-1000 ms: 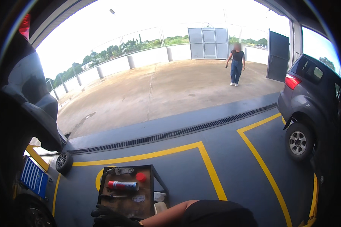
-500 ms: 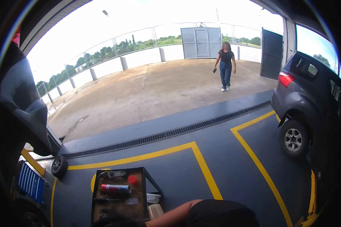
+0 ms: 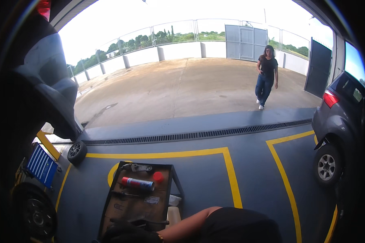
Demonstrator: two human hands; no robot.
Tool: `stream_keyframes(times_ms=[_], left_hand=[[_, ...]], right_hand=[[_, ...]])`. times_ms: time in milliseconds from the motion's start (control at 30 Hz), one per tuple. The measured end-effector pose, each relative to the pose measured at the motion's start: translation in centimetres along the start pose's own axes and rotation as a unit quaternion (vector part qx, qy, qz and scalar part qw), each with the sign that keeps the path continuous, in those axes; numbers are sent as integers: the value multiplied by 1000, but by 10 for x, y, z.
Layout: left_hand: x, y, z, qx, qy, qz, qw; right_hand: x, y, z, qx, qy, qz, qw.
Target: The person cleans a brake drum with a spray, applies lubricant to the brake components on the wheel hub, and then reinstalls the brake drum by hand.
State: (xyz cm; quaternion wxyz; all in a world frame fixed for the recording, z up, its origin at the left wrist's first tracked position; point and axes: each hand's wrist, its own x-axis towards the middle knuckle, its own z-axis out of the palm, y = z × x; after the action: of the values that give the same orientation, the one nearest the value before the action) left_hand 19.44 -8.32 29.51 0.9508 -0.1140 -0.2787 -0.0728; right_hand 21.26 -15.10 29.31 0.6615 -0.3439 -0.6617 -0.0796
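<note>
My right hand [image 3: 129, 233], in a black glove, is low over the near end of a tool cart [image 3: 119, 214] lined with brown cardboard. Its fingers are too dark to make out. Beside it lies a long dark tool [image 3: 152, 222], and I cannot tell whether the hand touches it. Farther up the cart are a slim dark tool [image 3: 123, 195], a red and blue spray can [image 3: 138, 183] on its side, a loose red cap [image 3: 158, 177] and a greasy metal part [image 3: 138, 167]. My left hand is out of view.
A person [image 3: 267, 77] walks on the concrete yard beyond the drain grate [image 3: 198, 134]. A dark car [image 3: 340, 117] stands at the right. To the left are a loose wheel [image 3: 77, 152], a blue slatted panel [image 3: 42, 164] and a raised vehicle [image 3: 48, 81].
The view has turned a little left and down, so more of the cart and my gloved hand shows. The person in the yard has walked nearer.
</note>
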Motion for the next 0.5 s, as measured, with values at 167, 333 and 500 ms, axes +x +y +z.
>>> stream_keyframes(times_ms=[167, 333, 500], left_hand=[[-143, 46, 34, 225, 106, 210, 946], [-297, 46, 57, 375, 246, 403, 797], [-359, 51, 32, 421, 438, 522, 599]], right_hand=[[-19, 15, 14, -69, -85, -7, 994], [-31, 10, 45, 121, -170, 269, 940], [-68, 16, 112, 14, -218, 265, 939]])
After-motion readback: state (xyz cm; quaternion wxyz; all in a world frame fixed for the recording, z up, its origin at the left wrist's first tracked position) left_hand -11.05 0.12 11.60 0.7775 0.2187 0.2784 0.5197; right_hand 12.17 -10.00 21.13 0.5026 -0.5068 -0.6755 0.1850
